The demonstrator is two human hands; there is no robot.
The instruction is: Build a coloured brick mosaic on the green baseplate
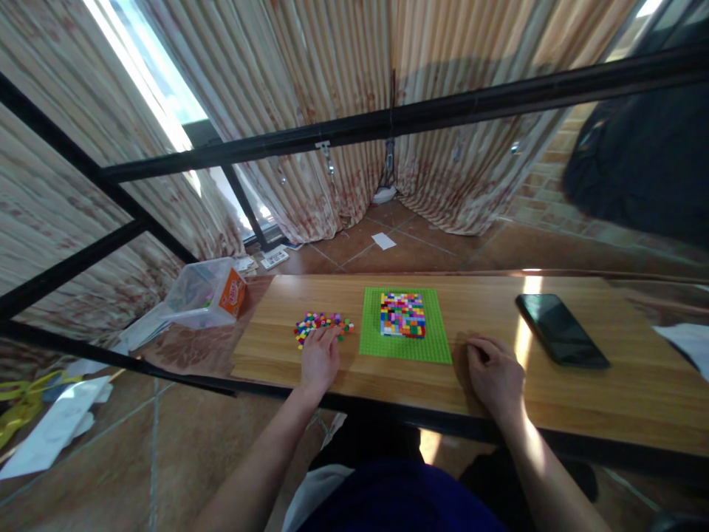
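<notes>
My left hand (321,356) rests at the near side of a loose pile of small multicoloured toy bricks (317,321). Its fingers reach out over the pile, and the fingertips are too small to make out clearly. To the right of the pile lies a green studded baseplate (371,347). A square block of many-coloured bricks (402,316) stands on this plate, toward its far half. Beside the plate's right edge, my right hand (497,373) lies on the table with its fingers curled in a loose fist. No brick shows in it.
The wooden table (421,384) has a black phone (560,330) at right. Beyond its left end stands a clear plastic box (202,292) with an orange label. A black metal bar (354,133) crosses behind the table, before curtains (332,66). White paper (690,343) lies far right.
</notes>
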